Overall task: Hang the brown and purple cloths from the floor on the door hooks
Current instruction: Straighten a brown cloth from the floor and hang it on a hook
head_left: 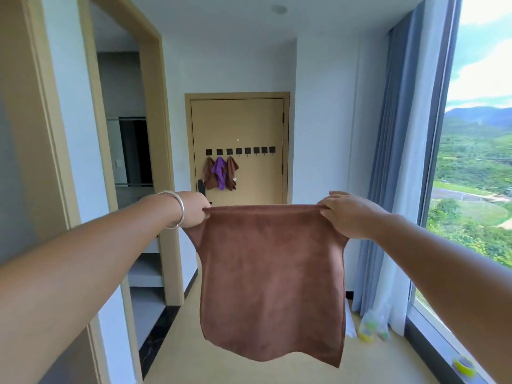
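A brown cloth (273,281) hangs spread flat in front of me, held up by its two top corners. My left hand (194,207) pinches the left corner and my right hand (346,213) pinches the right one. Far ahead stands a beige door (257,120) with a row of black hooks (239,151). On the three leftmost hooks hang a brown cloth (209,173), a purple cloth (219,171) and another brown cloth (231,173). The hooks further right are bare. The held cloth hides the floor just below it.
An open doorway (124,162) with shelves lies on the left. Blue curtains (388,162) and a tall window (476,162) run along the right. A plastic bag (372,325) sits on the floor by the curtain, and a yellow tape roll (464,368) lies near the window.
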The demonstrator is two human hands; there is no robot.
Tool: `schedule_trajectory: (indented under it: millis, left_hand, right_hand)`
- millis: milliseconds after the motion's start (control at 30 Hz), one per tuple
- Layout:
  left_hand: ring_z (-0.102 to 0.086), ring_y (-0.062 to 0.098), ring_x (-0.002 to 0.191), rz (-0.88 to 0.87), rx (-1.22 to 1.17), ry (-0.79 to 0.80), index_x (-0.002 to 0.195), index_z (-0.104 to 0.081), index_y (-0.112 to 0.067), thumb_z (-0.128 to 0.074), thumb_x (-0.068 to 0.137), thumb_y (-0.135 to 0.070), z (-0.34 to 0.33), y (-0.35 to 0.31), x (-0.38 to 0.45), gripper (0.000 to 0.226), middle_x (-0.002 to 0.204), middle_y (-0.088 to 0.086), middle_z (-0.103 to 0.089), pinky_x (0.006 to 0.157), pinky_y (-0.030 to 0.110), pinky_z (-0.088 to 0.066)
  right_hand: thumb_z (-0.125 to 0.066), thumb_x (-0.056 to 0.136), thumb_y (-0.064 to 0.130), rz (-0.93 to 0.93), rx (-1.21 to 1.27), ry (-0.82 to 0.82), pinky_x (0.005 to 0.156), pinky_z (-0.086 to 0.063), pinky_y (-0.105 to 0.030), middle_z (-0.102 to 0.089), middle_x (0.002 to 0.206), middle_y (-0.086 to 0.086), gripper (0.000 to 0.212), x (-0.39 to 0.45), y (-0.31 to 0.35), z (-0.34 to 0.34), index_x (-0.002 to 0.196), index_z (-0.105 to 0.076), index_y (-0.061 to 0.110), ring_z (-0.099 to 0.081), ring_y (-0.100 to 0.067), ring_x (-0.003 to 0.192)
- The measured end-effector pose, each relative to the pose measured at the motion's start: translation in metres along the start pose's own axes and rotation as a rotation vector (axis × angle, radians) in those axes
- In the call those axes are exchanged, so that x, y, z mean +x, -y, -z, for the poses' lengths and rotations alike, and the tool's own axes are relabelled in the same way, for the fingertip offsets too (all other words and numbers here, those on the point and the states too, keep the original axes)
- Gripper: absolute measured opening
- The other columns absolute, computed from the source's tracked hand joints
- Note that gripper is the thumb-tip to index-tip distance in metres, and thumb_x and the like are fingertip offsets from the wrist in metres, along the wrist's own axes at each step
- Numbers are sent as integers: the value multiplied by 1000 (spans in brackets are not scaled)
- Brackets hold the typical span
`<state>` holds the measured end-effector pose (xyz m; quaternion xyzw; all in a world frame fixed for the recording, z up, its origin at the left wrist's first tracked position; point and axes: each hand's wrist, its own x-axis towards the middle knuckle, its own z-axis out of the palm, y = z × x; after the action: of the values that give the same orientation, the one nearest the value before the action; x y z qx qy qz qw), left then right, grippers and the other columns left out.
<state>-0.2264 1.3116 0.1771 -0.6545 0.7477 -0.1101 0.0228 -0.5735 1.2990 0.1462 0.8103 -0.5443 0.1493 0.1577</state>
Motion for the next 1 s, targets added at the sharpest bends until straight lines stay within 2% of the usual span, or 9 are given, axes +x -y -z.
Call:
schedule_trajectory:
  millis: [167, 300, 400, 800, 1000]
  left_hand:
    - [-51, 18, 67, 23, -2, -56, 69, -51, -20, -37, 100, -28, 2, 7, 17, 35, 74, 0, -56, 64, 30, -40]
    - [-49, 18, 60, 77, 0, -170, 70, -53, -19, -37, 97, -26, -18, 26, 42, 32, 69, 1, -55, 53, 27, -36]
    - [-49, 16, 58, 95, 20, -221, 68, -52, -21, -36, 95, -24, -33, 45, 67, 31, 67, -1, -56, 50, 26, -33]
    - [-55, 17, 69, 80, 17, -290, 75, -52, -19, -33, 98, -26, -62, 157, 192, 31, 78, 1, -61, 55, 27, -36]
    - [-52, 15, 63, 67, 37, -312, 72, -50, -21, -34, 99, -25, -76, 185, 255, 31, 73, -1, -57, 52, 25, -34]
  right_hand:
    - [-28, 102, 37, -45, 52, 11, 108, -32, -37, -55, 130, 8, 38, 19, -7, -2, 125, -58, 32, -37, -14, 132]
    - [-28, 102, 36, -26, 33, 7, 107, -30, -32, -55, 129, 10, 38, 45, -3, -18, 128, -56, 30, -38, -13, 130]
    - [-27, 102, 37, -15, -10, 22, 107, -32, -35, -54, 131, 10, 39, 73, 4, -34, 130, -54, 29, -39, -13, 129]
    - [-27, 103, 38, 11, -48, -15, 111, -31, -40, -53, 133, 8, 39, 245, 40, -76, 128, -55, 28, -36, -15, 134]
    - [-27, 103, 38, -1, -63, -11, 109, -35, -40, -56, 127, 5, 40, 305, 36, -104, 125, -57, 24, -41, -16, 128]
